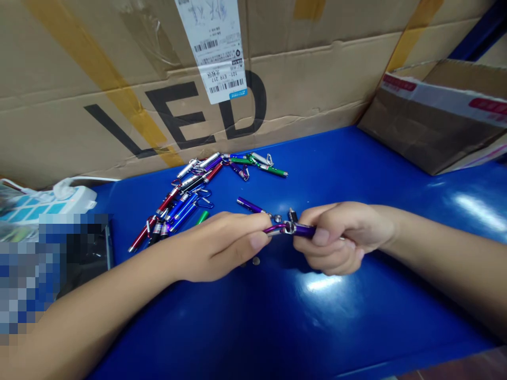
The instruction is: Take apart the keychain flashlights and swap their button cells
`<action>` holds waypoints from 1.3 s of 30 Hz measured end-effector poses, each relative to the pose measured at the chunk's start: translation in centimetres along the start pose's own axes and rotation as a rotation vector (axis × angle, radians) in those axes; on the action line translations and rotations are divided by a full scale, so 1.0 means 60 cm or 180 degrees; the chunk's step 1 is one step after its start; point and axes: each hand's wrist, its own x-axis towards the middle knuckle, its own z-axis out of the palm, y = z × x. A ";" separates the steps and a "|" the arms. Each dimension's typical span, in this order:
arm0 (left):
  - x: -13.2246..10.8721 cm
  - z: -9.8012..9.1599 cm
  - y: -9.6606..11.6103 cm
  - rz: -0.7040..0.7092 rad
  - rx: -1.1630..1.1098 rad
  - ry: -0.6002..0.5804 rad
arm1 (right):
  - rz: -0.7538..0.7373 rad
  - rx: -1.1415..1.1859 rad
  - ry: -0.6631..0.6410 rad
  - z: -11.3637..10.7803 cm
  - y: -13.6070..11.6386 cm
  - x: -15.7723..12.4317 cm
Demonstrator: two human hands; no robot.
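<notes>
Between my hands is a small purple keychain flashlight (304, 230) with a purple carabiner clip (274, 229) at its end. My left hand (233, 243) pinches the clip between thumb and fingers. The flashlight's body is wrapped in the fist of my right hand (336, 237), which hides most of it. Just behind, a purple flashlight tube (251, 205) lies on the blue table (253, 327), beside a small black and silver part (292, 215). Under my left fingers a round button cell (256, 261) rests on the table.
Several red, blue, silver and green keychain flashlights (186, 203) lie piled at the back left. Behind them stands a large cardboard box (309, 68). An open carton (415, 121) sits at the right. A white power strip (75, 203) is at the left.
</notes>
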 end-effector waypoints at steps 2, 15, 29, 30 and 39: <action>-0.001 -0.004 0.003 -0.0067 0.0274 -0.0022 | -0.0060 -0.0249 0.0279 0.004 -0.003 -0.005; 0.006 -0.053 -0.018 -0.0566 0.1793 0.0601 | -0.0698 -0.3230 0.3313 0.018 -0.014 0.006; 0.013 -0.068 -0.066 -0.1606 0.1932 0.1342 | -0.0720 -0.5567 0.4355 -0.037 -0.027 0.034; 0.014 -0.068 -0.071 -0.1583 0.1981 0.1314 | -0.0675 -0.5553 0.4369 -0.040 -0.027 0.035; 0.015 -0.061 -0.101 -0.1398 0.2199 0.1197 | -0.0525 -0.5470 0.4487 -0.043 -0.025 0.042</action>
